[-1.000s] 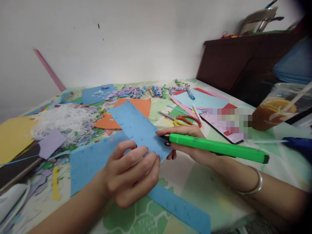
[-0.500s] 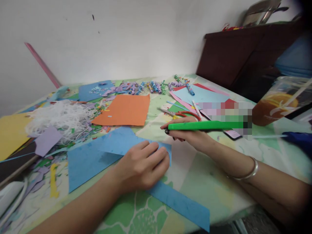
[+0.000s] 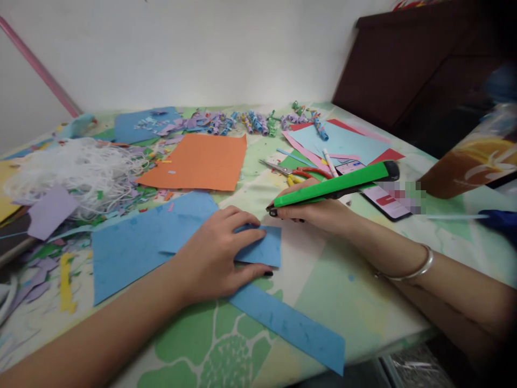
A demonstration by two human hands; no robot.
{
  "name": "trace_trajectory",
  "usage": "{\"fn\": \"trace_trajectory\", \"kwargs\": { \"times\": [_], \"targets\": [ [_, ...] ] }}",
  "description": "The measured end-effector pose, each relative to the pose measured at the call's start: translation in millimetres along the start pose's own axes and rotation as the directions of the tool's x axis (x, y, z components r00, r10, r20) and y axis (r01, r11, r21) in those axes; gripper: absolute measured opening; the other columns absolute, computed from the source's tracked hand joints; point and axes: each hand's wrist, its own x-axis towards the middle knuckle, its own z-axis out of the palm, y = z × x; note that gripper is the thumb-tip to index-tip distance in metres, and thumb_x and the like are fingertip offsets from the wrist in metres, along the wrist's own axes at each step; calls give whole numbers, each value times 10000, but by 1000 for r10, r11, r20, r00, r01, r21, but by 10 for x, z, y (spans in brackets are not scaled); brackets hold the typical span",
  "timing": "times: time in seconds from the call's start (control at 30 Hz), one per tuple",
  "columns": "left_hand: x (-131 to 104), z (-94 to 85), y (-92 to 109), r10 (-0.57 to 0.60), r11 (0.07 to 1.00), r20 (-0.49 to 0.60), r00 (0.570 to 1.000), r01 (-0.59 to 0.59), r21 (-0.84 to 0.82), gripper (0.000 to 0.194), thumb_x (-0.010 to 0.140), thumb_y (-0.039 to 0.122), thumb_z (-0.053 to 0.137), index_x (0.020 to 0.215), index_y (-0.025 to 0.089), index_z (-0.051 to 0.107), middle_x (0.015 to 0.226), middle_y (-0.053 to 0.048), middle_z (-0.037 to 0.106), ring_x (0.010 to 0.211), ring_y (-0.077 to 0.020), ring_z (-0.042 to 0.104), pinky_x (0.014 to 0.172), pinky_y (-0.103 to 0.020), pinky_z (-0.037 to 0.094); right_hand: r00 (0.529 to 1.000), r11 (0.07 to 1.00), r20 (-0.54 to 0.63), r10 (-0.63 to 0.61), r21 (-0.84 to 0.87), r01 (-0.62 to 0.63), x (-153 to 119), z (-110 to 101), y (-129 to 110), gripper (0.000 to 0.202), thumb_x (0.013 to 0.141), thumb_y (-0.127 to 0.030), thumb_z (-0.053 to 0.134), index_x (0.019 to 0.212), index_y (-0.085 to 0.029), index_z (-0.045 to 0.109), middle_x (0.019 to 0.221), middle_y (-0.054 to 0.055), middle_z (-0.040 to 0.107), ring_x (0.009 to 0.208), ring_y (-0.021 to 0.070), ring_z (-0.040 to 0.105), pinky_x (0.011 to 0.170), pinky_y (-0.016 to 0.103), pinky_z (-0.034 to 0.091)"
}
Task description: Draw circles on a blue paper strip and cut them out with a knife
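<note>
My left hand (image 3: 222,256) rests with spread fingers on a blue paper strip (image 3: 262,245), its thumb apart near the strip's lower edge. Gripped in my right hand (image 3: 319,213) is a green utility knife (image 3: 335,183), its front end pointing left, close to the strip's upper edge. Whether the blade is out, I cannot tell. A larger blue paper sheet (image 3: 125,253) lies under and left of my left hand. Another blue strip (image 3: 294,328) runs from below that hand toward the table's front edge.
Behind my hands are orange paper (image 3: 202,161), red-handled scissors (image 3: 283,168) and a phone (image 3: 390,202). White string (image 3: 81,172) and paper scraps heap up at left. A drink cup (image 3: 464,167) stands at right. Curled paper pieces (image 3: 254,123) line the back.
My left hand has opened out from its bunched pose, with thumb and fingers spreading on the blue strip. The knife has tilted, its rear end higher. The camera view has shifted slightly.
</note>
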Motion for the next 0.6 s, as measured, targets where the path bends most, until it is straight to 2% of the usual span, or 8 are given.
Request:
{"fn": "trace_trajectory", "kwargs": {
  "times": [0.17, 0.27, 0.37, 0.43, 0.5, 0.6],
  "targets": [
    [-108, -28, -2, -24, 999, 32, 999, 23, 34, 535, 968, 591, 560, 1183, 118, 689, 1195, -183, 655, 1064, -345, 594, 859, -534, 545, 995, 999, 99, 25, 23, -28, -33, 10, 47, 350, 757, -366, 787, 555, -185, 566, 510, -26, 505, 495, 103, 454, 467, 263, 327],
    [-191, -14, 23, -4, 997, 42, 999, 1, 76, 479, 1033, 467, 491, 1287, 91, 643, 1252, -196, 649, 1104, -365, 578, 882, -563, 531, 990, 996, 106, 89, 7, -90, -77, 35, 38, 346, 790, -398, 767, 588, -175, 596, 549, -7, 555, 510, 109, 490, 476, 262, 360],
    [-252, 10, 40, 26, 990, 28, 999, -30, 138, 437, 1052, 386, 476, 1308, 66, 626, 1259, -195, 660, 1123, -367, 577, 900, -563, 526, 992, 992, 62, 113, 54, -117, -102, 64, 23, 311, 816, -393, 738, 627, -170, 632, 577, 3, 584, 517, 112, 511, 471, 256, 394],
    [-278, 18, 40, 31, 989, 12, 999, -32, 142, 382, 1052, 362, 488, 1288, 106, 648, 1283, -177, 654, 1158, -357, 571, 920, -549, 522, 992, 990, 79, 96, 100, -104, -95, 77, 20, 248, 812, -356, 741, 668, -167, 670, 572, -1, 592, 513, 111, 524, 461, 242, 408],
    [-297, 19, 30, 22, 994, -1, 1000, -22, 108, 324, 1054, 336, 494, 1267, 165, 668, 1320, -155, 641, 1211, -340, 554, 943, -530, 518, 987, 983, 153, 54, 165, -79, -71, 78, 22, 147, 804, -307, 751, 793, -162, 733, 601, -3, 631, 526, 108, 555, 464, 222, 437],
    [-326, 21, 2, 18, 997, -10, 1000, -17, 75, 296, 1066, 320, 472, 1253, 221, 678, 1356, -132, 631, 1280, -315, 537, 975, -512, 514, 969, 960, 246, -7, 273, -62, -28, 57, 32, 181, 785, -245, 759, 948, -167, 752, 653, -13, 683, 533, 96, 591, 478, 195, 480]
  ]
}}
